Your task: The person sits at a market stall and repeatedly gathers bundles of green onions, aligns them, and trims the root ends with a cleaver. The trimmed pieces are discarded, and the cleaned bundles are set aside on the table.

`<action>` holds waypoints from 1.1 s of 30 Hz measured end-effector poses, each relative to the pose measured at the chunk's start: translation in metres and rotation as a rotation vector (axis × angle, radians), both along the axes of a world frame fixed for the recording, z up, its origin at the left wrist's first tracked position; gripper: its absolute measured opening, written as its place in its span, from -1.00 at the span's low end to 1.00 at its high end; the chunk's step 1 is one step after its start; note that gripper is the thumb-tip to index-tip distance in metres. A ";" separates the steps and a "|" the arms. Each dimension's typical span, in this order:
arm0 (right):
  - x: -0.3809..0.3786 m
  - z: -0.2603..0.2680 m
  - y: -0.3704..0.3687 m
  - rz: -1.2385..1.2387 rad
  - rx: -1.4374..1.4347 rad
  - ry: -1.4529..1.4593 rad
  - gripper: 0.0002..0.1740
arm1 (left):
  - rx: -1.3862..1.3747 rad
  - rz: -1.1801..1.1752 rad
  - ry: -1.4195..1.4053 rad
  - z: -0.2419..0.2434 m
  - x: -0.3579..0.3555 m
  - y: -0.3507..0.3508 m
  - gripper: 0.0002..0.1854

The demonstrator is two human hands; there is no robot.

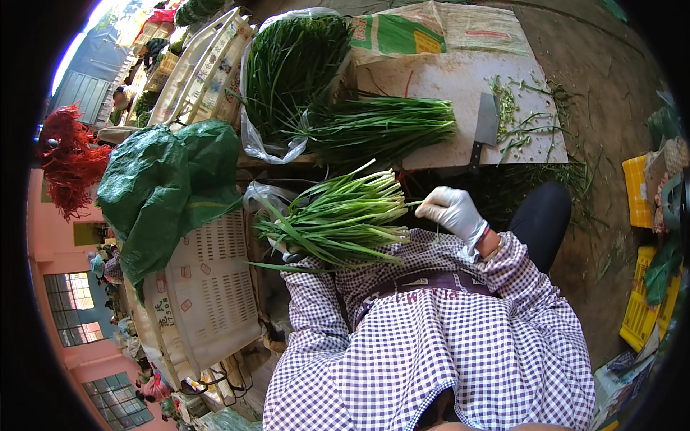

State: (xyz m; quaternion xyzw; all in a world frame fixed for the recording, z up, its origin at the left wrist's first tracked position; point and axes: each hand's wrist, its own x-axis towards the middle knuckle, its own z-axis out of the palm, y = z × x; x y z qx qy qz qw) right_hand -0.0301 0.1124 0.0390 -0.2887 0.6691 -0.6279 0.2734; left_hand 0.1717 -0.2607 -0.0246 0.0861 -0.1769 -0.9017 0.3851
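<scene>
A loose bunch of garlic chives lies across my left forearm, its pale cut ends towards the right. My left hand, in a whitish glove, holds it from below and is mostly hidden by the leaves. Just off the pale ends, my right hand in a thin white glove pinches a thin stalk between thumb and fingers. On the white board beyond rests a larger pile of chives, ends aligned. A cleaver lies to its right, its black handle over the board's near edge.
Chive trimmings litter the board's right side. Behind it stands a clear plastic bag packed with chives. At left, a green woven sack drapes over a white plastic crate. Red ties hang farther left; yellow crates sit at right.
</scene>
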 end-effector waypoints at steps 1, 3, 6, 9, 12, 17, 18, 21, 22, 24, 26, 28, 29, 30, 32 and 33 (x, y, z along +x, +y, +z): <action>0.010 0.002 -0.002 0.035 0.018 -0.037 -0.81 | 0.002 -0.002 0.000 0.000 -0.001 0.000 -0.56; 0.026 0.002 -0.012 0.021 -0.044 0.268 -0.78 | 0.003 -0.004 0.000 0.001 -0.001 0.000 -0.56; 0.040 -0.003 -0.022 0.047 0.063 0.324 -0.76 | -0.002 0.002 -0.003 0.002 0.001 0.000 -0.57; 0.041 -0.007 -0.027 -0.049 0.006 0.409 -0.76 | -0.004 0.000 -0.005 0.002 0.002 0.000 -0.57; 0.039 -0.007 -0.031 -0.055 -0.010 0.449 -0.75 | 0.000 0.002 0.002 0.002 0.003 0.001 -0.57; 0.045 -0.004 -0.040 -0.132 -0.002 0.518 -0.72 | 0.007 0.009 0.002 0.002 0.006 0.002 -0.57; 0.047 -0.005 -0.042 -0.137 0.008 0.484 -0.73 | 0.007 0.010 0.004 0.001 0.007 0.002 -0.57; 0.048 -0.006 -0.047 -0.156 0.011 0.334 -0.77 | 0.010 0.010 0.000 0.001 0.010 0.002 -0.57; 0.048 -0.007 -0.048 -0.146 0.014 0.269 -0.78 | 0.009 0.009 0.000 0.000 0.010 0.003 -0.57; 0.048 -0.007 -0.049 -0.126 0.028 0.226 -0.82 | 0.010 0.014 0.002 0.000 0.011 0.003 -0.57; 0.048 -0.006 -0.050 -0.125 0.046 0.366 -0.81 | 0.012 0.015 0.005 0.000 0.011 0.003 -0.57; 0.049 -0.005 -0.051 -0.115 0.055 0.420 -0.81 | 0.015 0.012 0.006 0.000 0.010 0.003 -0.57; 0.049 -0.004 -0.051 -0.110 0.054 0.407 -0.81 | 0.017 0.012 0.007 0.000 0.009 0.003 -0.57; 0.050 -0.003 -0.051 -0.103 0.053 0.394 -0.81 | 0.019 0.012 0.007 0.000 0.009 0.003 -0.57; 0.050 -0.001 -0.049 -0.093 0.031 0.345 -0.81 | 0.021 0.012 0.009 0.000 0.008 0.003 -0.57; 0.049 0.000 -0.048 -0.089 0.011 0.310 -0.80 | 0.022 0.010 0.009 0.000 0.008 0.003 -0.57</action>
